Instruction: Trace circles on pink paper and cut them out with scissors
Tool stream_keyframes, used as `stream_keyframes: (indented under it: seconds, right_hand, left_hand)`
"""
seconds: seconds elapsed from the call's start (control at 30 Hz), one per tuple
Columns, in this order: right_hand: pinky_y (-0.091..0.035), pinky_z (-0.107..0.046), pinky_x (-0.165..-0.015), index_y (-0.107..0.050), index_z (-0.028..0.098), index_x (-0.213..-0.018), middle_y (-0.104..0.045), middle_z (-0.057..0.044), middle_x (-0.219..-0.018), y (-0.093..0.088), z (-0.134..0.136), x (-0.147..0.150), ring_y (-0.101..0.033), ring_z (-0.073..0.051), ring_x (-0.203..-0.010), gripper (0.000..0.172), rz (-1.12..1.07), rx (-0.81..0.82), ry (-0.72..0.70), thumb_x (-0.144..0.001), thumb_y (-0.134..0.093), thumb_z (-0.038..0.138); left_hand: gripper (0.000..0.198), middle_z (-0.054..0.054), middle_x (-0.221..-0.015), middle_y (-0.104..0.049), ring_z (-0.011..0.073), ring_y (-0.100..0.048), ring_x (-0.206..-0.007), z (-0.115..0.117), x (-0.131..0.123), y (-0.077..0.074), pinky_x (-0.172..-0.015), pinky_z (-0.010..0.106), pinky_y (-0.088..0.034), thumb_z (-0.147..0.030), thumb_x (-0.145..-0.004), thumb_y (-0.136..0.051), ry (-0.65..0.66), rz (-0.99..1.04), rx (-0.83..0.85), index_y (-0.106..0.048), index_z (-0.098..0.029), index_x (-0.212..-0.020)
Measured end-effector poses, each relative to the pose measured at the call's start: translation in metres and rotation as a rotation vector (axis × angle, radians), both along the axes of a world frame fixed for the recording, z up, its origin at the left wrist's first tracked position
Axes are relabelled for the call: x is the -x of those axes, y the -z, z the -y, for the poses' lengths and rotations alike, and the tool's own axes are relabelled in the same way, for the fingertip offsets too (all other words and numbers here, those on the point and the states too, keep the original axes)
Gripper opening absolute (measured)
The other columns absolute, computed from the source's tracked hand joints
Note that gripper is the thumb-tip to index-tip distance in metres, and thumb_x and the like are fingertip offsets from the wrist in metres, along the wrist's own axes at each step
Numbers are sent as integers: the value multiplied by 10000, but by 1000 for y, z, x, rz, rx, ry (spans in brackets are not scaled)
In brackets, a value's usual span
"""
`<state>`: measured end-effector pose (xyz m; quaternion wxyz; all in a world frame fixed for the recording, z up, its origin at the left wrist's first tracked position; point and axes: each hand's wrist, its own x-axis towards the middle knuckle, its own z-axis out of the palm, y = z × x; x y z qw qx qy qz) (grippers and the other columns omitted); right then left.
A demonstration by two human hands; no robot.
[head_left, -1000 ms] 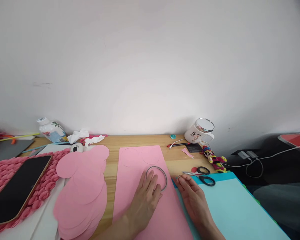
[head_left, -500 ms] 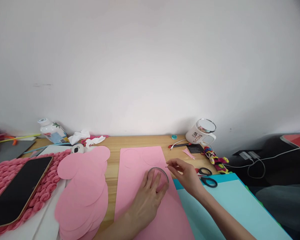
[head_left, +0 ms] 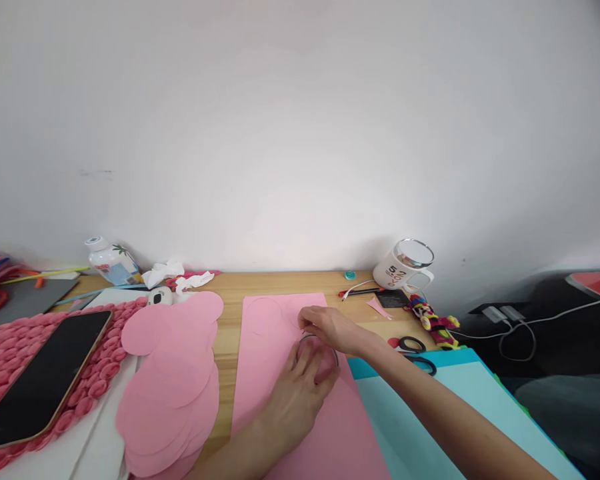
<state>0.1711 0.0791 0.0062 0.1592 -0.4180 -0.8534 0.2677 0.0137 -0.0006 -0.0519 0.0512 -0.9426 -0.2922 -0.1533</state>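
A pink paper sheet [head_left: 265, 387] lies on the wooden desk, with thin circle outlines drawn near its far end. My left hand [head_left: 295, 393] presses a round ring-like lid [head_left: 337, 360] with a grey rim flat on the sheet, its fingers spread over the middle. Pink shows inside the rim. Just beyond the rim, my right hand [head_left: 327, 327] pinches a short, thin dark stick, mostly hidden by the fingers, with its tip close to the ring's far edge. Left of the sheet is a pile of cut pink paper circles [head_left: 170, 380].
Black-handled scissors [head_left: 413, 345] lie on the right by a light blue folder [head_left: 420, 413]. Behind them stand a white mug [head_left: 397, 267] and a small doll-like figure [head_left: 433, 320]. On the left, a phone [head_left: 45, 380] rests on pink rosettes [head_left: 15, 353], near a white bottle [head_left: 113, 260].
My right hand has moved left from the ring's right side to its far edge. The left hand stays on the ring. The view has shifted slightly.
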Motion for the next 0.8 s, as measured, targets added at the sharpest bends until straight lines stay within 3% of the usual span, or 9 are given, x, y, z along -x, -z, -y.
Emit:
stream_keyframes:
  seconds: [0.3, 0.63, 0.8]
  right_hand:
    - [-389, -220, -583, -508, 187, -769, -560, 10, -719, 6, -6, -6, -483, -117, -629, 121, -136, 103, 40, -751, -463, 75]
    - [-432, -235, -607, -512, 189, -737, -558, 17, -707, 6, -13, -9, -491, -116, -633, 78, -231, 158, 32, -734, -499, 113]
    - [-448, -235, -620, -507, 191, -736, -562, 17, -714, 8, -16, -8, -505, -114, -646, 95, -242, 156, 37, -729, -482, 99]
  left_hand:
    - [549, 114, -1346, -418, 324, -318, -1279, 1, 3, -1, -1002, 483, -304, -165, -826, -471, -23, 42, 47, -349, -266, -1352]
    - [602, 104, -1329, -431, 297, -351, -1258, -1, 1, 10, -992, 473, -322, -127, -803, -507, -43, 78, 27, -334, -296, -1355]
    - [421, 109, -1245, -494, 283, -417, -1196, -3, -5, 7, -965, 455, -343, -253, -861, -492, -78, 105, -24, -439, -277, -1278]
